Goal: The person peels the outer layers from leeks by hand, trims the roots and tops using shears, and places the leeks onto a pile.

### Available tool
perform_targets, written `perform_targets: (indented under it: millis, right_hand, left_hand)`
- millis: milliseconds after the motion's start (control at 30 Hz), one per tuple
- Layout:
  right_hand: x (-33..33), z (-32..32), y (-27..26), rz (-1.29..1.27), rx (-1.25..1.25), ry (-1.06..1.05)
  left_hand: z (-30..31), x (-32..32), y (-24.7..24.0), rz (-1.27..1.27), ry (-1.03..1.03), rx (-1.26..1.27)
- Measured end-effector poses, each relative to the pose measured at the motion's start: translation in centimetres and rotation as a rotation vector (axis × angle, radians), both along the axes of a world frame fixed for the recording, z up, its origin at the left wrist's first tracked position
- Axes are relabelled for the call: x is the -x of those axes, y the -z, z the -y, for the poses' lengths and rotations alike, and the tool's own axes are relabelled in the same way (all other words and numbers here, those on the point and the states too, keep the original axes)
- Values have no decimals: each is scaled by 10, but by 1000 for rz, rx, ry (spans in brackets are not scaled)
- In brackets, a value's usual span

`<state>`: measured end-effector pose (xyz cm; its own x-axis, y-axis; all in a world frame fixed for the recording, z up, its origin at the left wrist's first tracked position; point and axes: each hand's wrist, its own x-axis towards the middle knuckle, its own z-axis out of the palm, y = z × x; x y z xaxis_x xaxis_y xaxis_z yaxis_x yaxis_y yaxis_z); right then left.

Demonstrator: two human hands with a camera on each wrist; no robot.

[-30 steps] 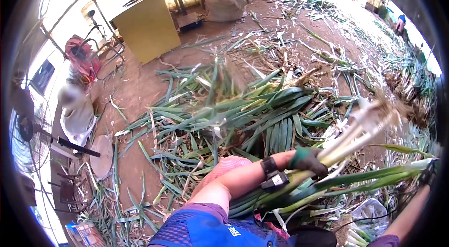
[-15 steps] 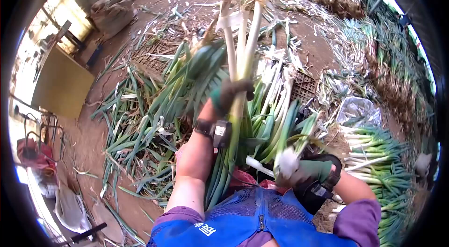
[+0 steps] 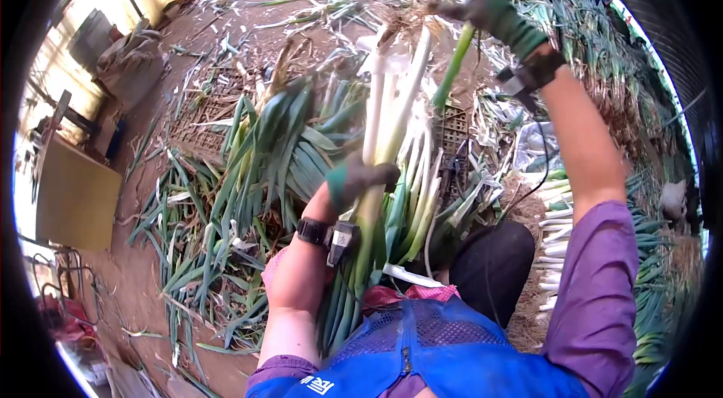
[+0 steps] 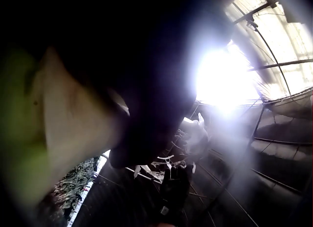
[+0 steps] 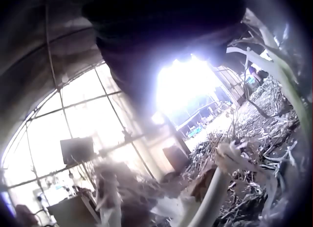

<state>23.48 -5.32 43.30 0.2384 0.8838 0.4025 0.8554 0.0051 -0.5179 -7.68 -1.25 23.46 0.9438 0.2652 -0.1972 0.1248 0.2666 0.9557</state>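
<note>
My left hand [image 3: 361, 178], in a dark glove with a green cuff, grips a small bunch of long green onions [image 3: 392, 119]. Their white shanks and brown roots point away from me, and the green leaves run back along my lap. My right hand [image 3: 489, 10], gloved alike, is raised at the upper right with its fingers spread. Beside its fingers a loose green leaf [image 3: 456, 63] hangs in the air, blurred. In the right wrist view the dark glove [image 5: 161, 31] fills the top, above a white shank [image 5: 210, 202]. A blurred pale stalk [image 4: 73, 114] fills the left wrist view's left side.
A heap of green onions and leaves [image 3: 218, 225] lies in front and to the left. Trimmed onions [image 3: 557, 247] are laid in a row on the right. Behind them stand stacked bundles [image 3: 602, 59]. A yellow panel [image 3: 79, 195] and sacks [image 3: 132, 67] stand left.
My right hand went from far right, down near my torso, then up and forward. My left hand keeps its grip on the onions, which swung from pointing right to pointing ahead. The view turned right.
</note>
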Motion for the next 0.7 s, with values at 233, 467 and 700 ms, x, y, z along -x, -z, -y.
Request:
perform_targets:
  millis: [233, 467, 700]
  right_hand:
    - [38, 14, 27, 932, 554, 14]
    - [12, 17, 40, 250, 210, 285]
    - [-126, 74, 2, -731, -311, 443]
  left_hand:
    - [10, 2, 1, -27, 133, -23]
    - [17, -3, -6, -21, 186, -12]
    - [21, 2, -6, 53, 200, 122]
